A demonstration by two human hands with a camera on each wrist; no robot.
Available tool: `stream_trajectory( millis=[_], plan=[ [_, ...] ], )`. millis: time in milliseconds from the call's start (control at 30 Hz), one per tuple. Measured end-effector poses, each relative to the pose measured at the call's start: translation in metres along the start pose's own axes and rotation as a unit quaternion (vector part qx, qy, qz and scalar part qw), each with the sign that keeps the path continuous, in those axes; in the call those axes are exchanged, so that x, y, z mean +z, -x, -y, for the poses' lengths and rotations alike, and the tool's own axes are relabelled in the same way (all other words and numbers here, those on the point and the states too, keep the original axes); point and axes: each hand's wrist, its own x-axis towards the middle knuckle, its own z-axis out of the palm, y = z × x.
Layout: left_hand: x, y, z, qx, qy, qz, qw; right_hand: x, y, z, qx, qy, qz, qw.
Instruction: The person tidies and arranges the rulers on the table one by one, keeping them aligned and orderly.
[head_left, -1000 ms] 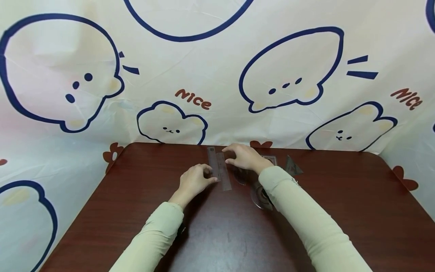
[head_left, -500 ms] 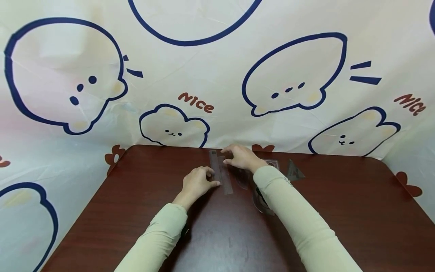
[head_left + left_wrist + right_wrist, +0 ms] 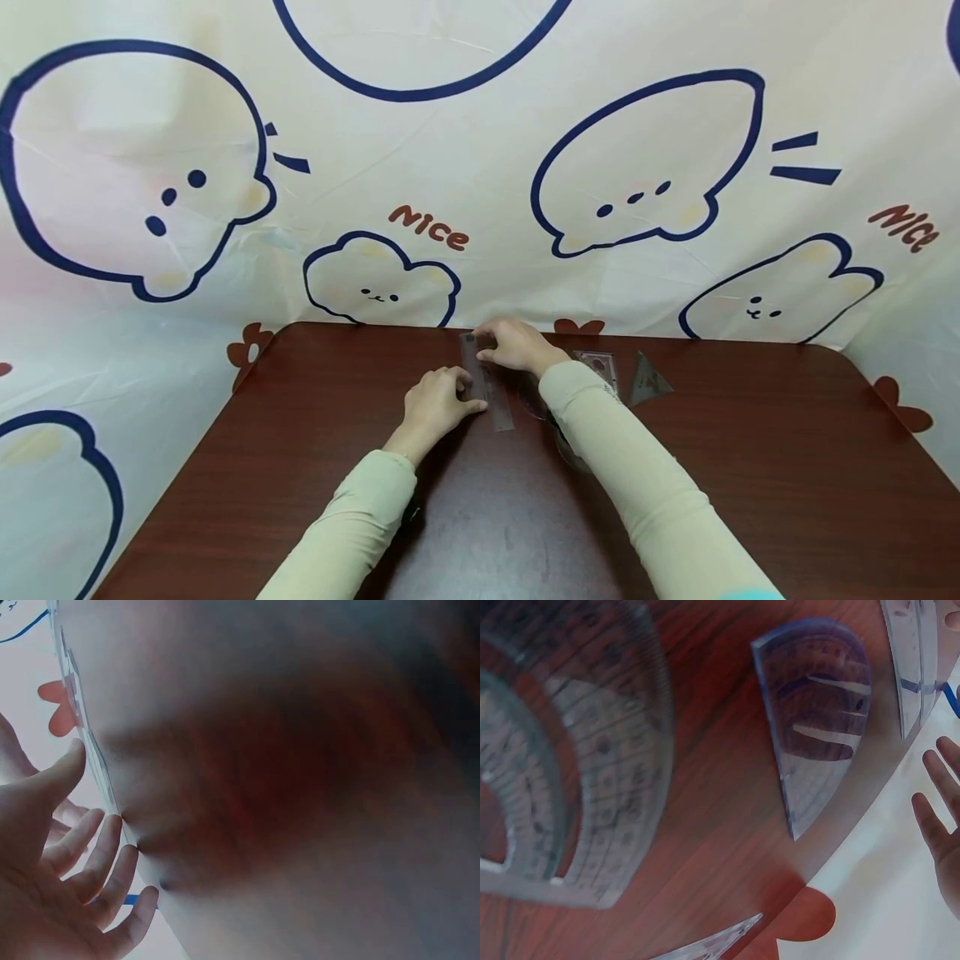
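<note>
Two clear rulers lie side by side near the table's back edge: the left ruler (image 3: 476, 375) and the right ruler (image 3: 501, 410), whose upper end is hidden. My left hand (image 3: 435, 408) touches the left ruler's lower part, thumb and fingers apart; in the left wrist view this hand (image 3: 75, 862) has spread, relaxed fingers. At the rulers' upper ends is my right hand (image 3: 517, 344), fingers loosely bent; whether it touches them is unclear. The right wrist view shows the rulers (image 3: 909, 667) and that hand (image 3: 945, 832) with its fingers spread.
Right of the rulers lie a blue-edged protractor (image 3: 817, 697) and larger protractors (image 3: 622, 765), partly under my right forearm. Farther right are a clear rectangular template (image 3: 600, 367) and a dark triangle (image 3: 648, 382). A patterned cloth (image 3: 495, 167) hangs behind the table.
My right hand has moved left, over the rulers' upper ends, uncovering more of the rectangular template. My left hand has stayed at the left ruler.
</note>
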Motion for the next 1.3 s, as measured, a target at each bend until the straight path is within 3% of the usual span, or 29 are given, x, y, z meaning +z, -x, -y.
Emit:
stream_trajectory(
  millis=[467, 1300],
  plan=[
    [-0.003, 0.0, 0.003, -0.006, -0.017, 0.014, 0.9997, 0.01, -0.019, -0.003, 0.012, -0.009, -0.005, 0.9999],
    [-0.012, 0.007, 0.008, -0.006, -0.008, 0.036, 0.9993, 0.024, -0.027, 0.003, 0.038, 0.043, 0.012, 0.9983]
  ],
)
